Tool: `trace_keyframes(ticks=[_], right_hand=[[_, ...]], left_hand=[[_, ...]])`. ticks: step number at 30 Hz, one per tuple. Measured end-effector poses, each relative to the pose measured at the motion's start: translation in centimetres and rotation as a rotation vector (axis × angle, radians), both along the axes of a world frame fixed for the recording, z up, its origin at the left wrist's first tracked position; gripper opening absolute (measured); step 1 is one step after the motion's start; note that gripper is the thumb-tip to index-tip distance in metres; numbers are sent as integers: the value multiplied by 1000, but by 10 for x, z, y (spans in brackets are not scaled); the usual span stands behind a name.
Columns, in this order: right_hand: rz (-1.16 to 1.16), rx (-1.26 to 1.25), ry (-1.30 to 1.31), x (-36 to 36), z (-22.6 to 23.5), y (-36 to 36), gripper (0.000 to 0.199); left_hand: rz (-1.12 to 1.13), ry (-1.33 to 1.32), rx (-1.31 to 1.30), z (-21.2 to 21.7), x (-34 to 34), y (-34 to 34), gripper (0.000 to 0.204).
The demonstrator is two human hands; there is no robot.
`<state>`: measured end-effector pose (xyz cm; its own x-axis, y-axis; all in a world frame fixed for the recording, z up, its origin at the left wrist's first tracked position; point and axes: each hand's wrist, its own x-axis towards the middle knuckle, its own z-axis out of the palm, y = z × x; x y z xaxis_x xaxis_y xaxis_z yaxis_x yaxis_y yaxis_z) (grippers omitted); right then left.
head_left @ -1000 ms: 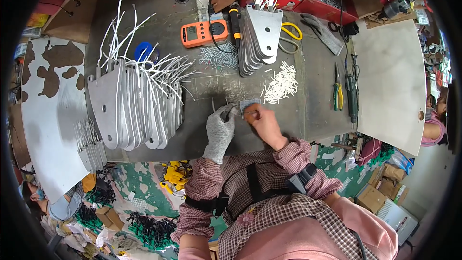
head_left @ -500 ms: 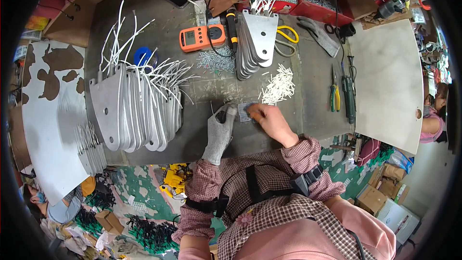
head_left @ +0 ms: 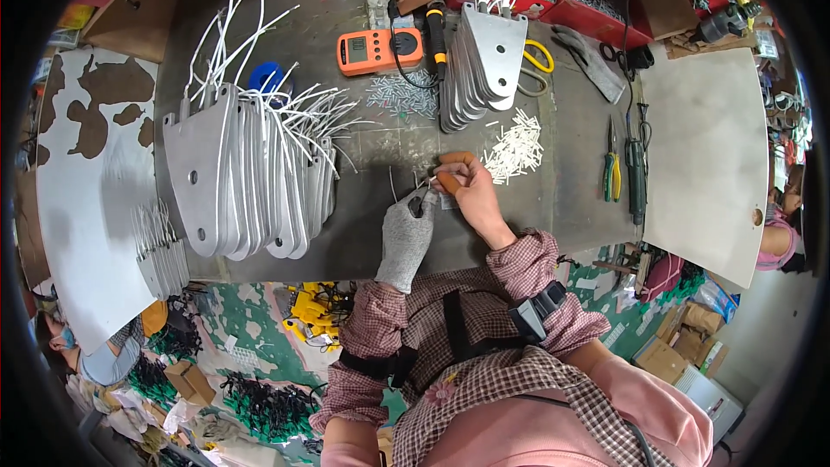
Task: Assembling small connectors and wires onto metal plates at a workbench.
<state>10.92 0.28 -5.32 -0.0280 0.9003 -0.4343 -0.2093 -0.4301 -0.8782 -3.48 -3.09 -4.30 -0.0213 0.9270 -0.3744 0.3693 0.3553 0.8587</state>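
My left hand (head_left: 406, 238) wears a grey knit glove, its fingers closed on a thin wire (head_left: 392, 180) whose end stands up beside the knuckles. Against those fingertips rests my right hand (head_left: 471, 190), bare apart from orange finger covers on thumb and forefinger. Between its fingers is a tiny white tube (head_left: 431, 180), partly hidden where the hands meet. A small clear bag or card (head_left: 448, 201) lies under the right hand, mostly covered. Just right of the hands is a loose pile of short white tubes (head_left: 514, 151).
Rows of grey metal plates with white wires (head_left: 233, 177) stand at left. More plates (head_left: 488, 56) stand beyond my hands, near an orange meter (head_left: 380, 50) and a pile of small metal pins (head_left: 402, 95). Pliers (head_left: 612, 175), a corded green tool (head_left: 635, 177) and a glove (head_left: 592, 65) lie at right.
My right hand has moved up and left from the small clear bag to meet my left fingertips, and a tiny white tube now shows there. The whole view has shifted slightly.
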Motion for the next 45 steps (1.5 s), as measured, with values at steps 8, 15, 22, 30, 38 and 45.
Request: trace_keyframes(ticks=[8, 15, 22, 30, 38, 45], right_hand=[[-2, 25, -13, -2, 6, 3, 33], [393, 305, -662, 3, 47, 17, 27], [425, 368, -766, 1, 41, 10, 25], [230, 168, -447, -3, 25, 2, 24], [345, 337, -722, -6, 37, 2, 25], [305, 178, -553, 0, 36, 2, 24]], left_hand=[[13, -10, 31, -3, 2, 1, 26], [-84, 164, 48, -9, 1, -3, 31], [36, -94, 48, -15, -2, -4, 43], [8, -94, 66, -11, -3, -10, 59], [-8, -12, 140, -12, -4, -10, 64], [46, -112, 73, -3, 1, -8, 66]])
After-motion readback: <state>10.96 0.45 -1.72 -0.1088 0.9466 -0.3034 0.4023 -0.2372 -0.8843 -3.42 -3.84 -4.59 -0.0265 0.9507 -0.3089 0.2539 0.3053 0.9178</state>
